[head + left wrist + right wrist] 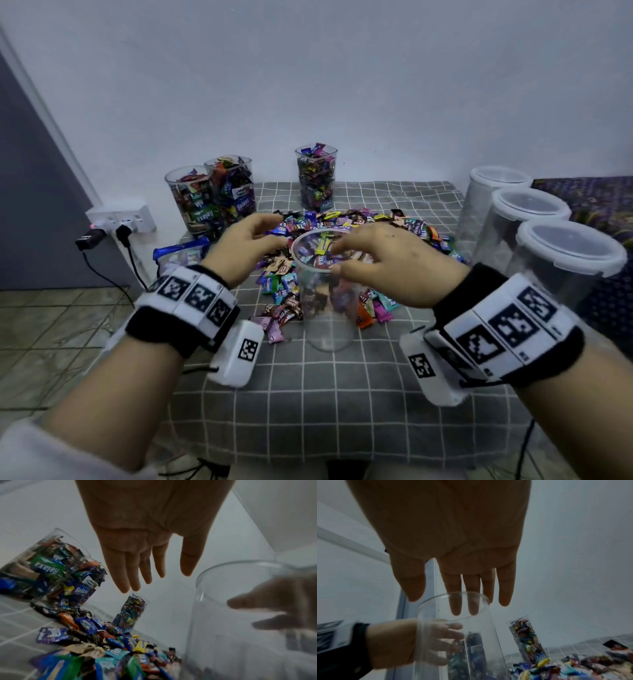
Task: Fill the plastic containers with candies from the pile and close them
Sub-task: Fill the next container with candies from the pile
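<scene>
wall [308, 68]: white | floor [51, 325]: tiled | tablecloth [342, 394]: grey check

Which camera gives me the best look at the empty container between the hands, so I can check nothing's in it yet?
The head view: the empty container shows whole, rim to base, standing in front of the candy pile. The left wrist view shows only its rim and one wall; the right wrist view shows its upper part, base cut off.
</scene>
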A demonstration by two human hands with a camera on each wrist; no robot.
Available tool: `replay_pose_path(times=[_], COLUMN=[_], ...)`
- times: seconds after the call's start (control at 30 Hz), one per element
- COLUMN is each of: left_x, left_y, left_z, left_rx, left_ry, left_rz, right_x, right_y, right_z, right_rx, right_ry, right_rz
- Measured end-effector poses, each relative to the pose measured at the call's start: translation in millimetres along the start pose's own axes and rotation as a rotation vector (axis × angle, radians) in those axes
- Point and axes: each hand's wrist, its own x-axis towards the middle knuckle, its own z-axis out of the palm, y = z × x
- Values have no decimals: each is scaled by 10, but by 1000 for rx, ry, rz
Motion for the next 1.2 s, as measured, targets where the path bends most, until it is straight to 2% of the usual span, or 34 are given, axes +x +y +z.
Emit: replay_pose_path(times=[0.1,0.17,0.27,0.33,0.37,0.43,0.5,0.57,0.63,0.73,0.83,0.93,1.03,1.2], left_x=[235,347,444,461,471,490,498,510,516,540,549,572,607,620], left_y=[20,25,23,4,-25,-89,-139,-177,-197,-222,-230,-225,-175,-36], left_z=[77,136,204,239,255,284,308,330,339,350,368,382,366,255], left_rx=[207,299,271,211,211,245,246,244,314,367,361,371,346,258], left_ry=[-159,-238,-257,-253,-258,-272,-275,-272,-283,-303,-316,-303,-291,-199], left_rz=[0,1,-35,-43,-46,-60,-74,-80,-64,-54,-55,-30,37,166], right_x=[-79,-127,-98,-17,31,144,260,337,380,415,444,482,546,627], right_y=[16,65,294,516,619,814,937,976,977,955,910,826,742,569], right_z=[130,180,175,165,169,237,348,459,552,638,624,478,253,-37], right_rx=[20,157,391,373,294,91,-75,-186,-253,-327,-328,-256,-126,173], right_ry=[41,139,340,385,334,142,-65,-207,-287,-311,-262,-124,29,147], right_rz=[-44,-2,121,222,279,361,382,371,349,302,295,283,272,174])
